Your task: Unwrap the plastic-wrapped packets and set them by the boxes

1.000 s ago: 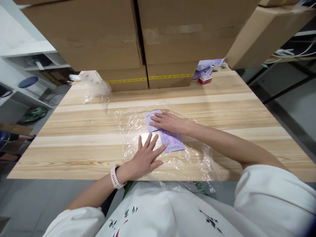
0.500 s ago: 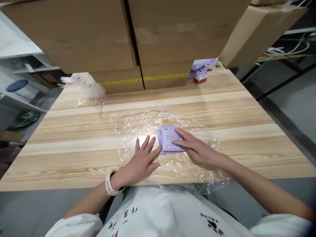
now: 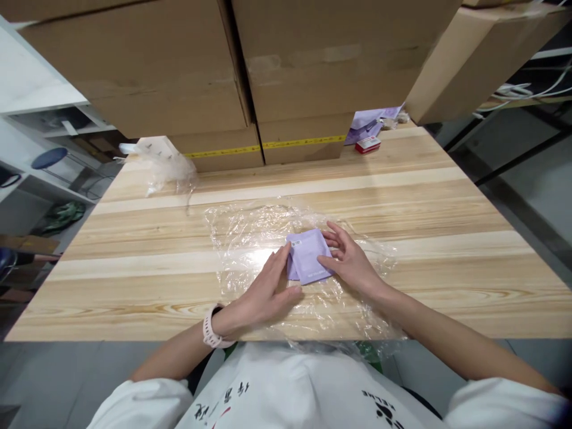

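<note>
Flat purple packets (image 3: 313,259), at least two stacked slightly askew, lie on a crinkled sheet of clear plastic film (image 3: 245,232). A small printed label shows near the top packet's far left corner. My left hand (image 3: 266,295) rests at the stack's left side, its fingers stretched out along that edge and its thumb apart near the front. From the right, my right hand (image 3: 351,259) holds the stack's edge, thumb on top and fingers beyond the right side. The undersides of the packets are hidden.
Large cardboard boxes (image 3: 179,71) with a yellow measuring tape (image 3: 304,142) stand along the table's (image 3: 156,238) back. A crumpled clear bag (image 3: 167,170) lies at the back left. A small red-and-white box (image 3: 367,145) and purple packaging (image 3: 366,125) sit at the back right.
My right hand has shifted from lying over the packets to holding their right edge. The top packet has turned slightly. My left hand's fingers have drawn together against the left edge.
</note>
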`<state>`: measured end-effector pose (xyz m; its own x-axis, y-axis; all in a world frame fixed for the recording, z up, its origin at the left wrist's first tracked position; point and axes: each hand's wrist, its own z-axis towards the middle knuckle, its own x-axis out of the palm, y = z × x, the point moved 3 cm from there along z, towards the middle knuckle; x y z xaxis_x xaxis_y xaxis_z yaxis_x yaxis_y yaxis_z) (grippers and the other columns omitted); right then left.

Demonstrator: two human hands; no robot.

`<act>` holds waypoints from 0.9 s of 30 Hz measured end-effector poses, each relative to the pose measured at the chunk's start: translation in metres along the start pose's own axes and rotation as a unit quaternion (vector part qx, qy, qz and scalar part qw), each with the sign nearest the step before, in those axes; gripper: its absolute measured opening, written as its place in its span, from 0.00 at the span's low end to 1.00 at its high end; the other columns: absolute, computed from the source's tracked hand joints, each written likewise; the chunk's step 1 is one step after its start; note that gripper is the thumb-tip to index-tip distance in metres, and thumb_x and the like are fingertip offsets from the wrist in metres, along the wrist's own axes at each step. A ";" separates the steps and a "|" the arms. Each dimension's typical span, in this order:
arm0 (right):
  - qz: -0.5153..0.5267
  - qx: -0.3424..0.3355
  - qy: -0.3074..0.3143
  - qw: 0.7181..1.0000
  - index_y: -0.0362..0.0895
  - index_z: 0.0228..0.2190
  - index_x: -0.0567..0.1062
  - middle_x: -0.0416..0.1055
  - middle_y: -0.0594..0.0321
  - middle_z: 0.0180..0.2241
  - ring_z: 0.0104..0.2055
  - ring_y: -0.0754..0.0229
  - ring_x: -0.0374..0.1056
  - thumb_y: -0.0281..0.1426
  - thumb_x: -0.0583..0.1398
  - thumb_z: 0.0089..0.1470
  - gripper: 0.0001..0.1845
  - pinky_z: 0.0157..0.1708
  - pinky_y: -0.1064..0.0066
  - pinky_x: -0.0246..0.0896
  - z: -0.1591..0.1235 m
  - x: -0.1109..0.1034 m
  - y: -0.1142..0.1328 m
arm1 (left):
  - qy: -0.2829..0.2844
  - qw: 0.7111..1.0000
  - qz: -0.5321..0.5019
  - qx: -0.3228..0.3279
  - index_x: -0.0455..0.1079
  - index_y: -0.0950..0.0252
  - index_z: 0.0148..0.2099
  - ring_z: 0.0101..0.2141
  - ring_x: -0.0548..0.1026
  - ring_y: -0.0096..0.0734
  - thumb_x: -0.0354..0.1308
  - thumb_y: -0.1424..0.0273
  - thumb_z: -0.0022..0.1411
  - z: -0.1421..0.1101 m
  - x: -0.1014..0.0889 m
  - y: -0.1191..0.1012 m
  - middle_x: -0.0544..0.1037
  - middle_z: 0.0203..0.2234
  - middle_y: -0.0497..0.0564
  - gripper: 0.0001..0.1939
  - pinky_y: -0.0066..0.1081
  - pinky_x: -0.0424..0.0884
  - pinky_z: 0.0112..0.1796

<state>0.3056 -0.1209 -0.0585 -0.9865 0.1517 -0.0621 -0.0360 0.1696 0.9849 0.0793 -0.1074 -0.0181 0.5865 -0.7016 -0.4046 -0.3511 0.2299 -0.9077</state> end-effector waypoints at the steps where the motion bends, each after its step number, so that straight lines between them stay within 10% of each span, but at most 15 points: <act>1: 0.016 0.010 -0.004 1.000 0.53 0.70 0.55 0.69 0.48 0.61 0.52 0.51 0.73 0.35 0.71 0.46 0.54 0.50 0.54 0.74 0.000 0.001 0.000 | -0.031 0.997 -0.070 0.001 0.32 0.53 0.79 0.73 0.48 0.53 0.59 0.57 0.71 0.002 0.001 0.001 0.43 0.76 0.60 0.47 0.57 0.53 0.70; 4: 0.067 0.040 0.008 0.997 0.51 0.70 0.56 0.76 0.53 0.50 0.43 0.55 0.74 0.37 0.73 0.43 0.57 0.46 0.56 0.74 -0.003 0.008 0.000 | -0.108 0.956 -0.270 -0.036 0.39 0.53 0.78 0.67 0.65 0.50 0.66 0.60 0.66 0.011 0.005 0.003 0.58 0.72 0.62 0.49 0.53 0.66 0.64; 9: 0.096 0.004 0.082 0.992 0.46 0.50 0.77 0.78 0.56 0.45 0.46 0.54 0.74 0.43 0.73 0.47 0.30 0.50 0.60 0.70 -0.016 0.027 0.014 | -0.136 0.885 -0.440 -0.067 0.69 0.66 0.62 0.49 0.80 0.44 0.71 0.63 0.60 0.021 0.016 -0.007 0.80 0.51 0.61 0.30 0.44 0.77 0.52; 18: 0.039 -0.042 0.157 0.986 0.49 0.46 0.75 0.75 0.61 0.40 0.35 0.59 0.73 0.47 0.61 0.64 0.17 0.34 0.65 0.76 -0.033 0.031 0.035 | -0.215 0.952 -0.215 0.017 0.73 0.62 0.52 0.43 0.80 0.42 0.67 0.57 0.65 0.020 -0.009 -0.021 0.81 0.44 0.56 0.18 0.43 0.78 0.46; 22: 0.039 -0.076 0.061 0.994 0.48 0.40 0.78 0.76 0.62 0.34 0.31 0.60 0.73 0.47 0.64 0.60 0.16 0.33 0.64 0.77 -0.016 0.006 0.035 | -0.168 0.985 -0.014 0.038 0.59 0.53 0.68 0.61 0.69 0.48 0.61 0.59 0.70 0.021 -0.011 -0.012 0.68 0.62 0.58 0.28 0.54 0.71 0.59; 27: 0.084 -0.069 -0.273 0.956 0.45 0.42 0.75 0.78 0.62 0.37 0.33 0.60 0.75 0.45 0.67 0.55 0.20 0.33 0.68 0.78 0.065 -0.084 0.040 | -0.086 0.973 0.213 0.038 0.48 0.47 0.74 0.73 0.47 0.55 0.53 0.64 0.75 0.019 0.002 0.008 0.50 0.74 0.54 0.31 0.67 0.58 0.65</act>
<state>0.3973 -0.0631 -0.0245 -0.7514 0.6570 0.0616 0.0583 -0.0270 0.9979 0.0917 -0.0939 -0.0285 0.5156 -0.4106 -0.7521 -0.5381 0.5280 -0.6571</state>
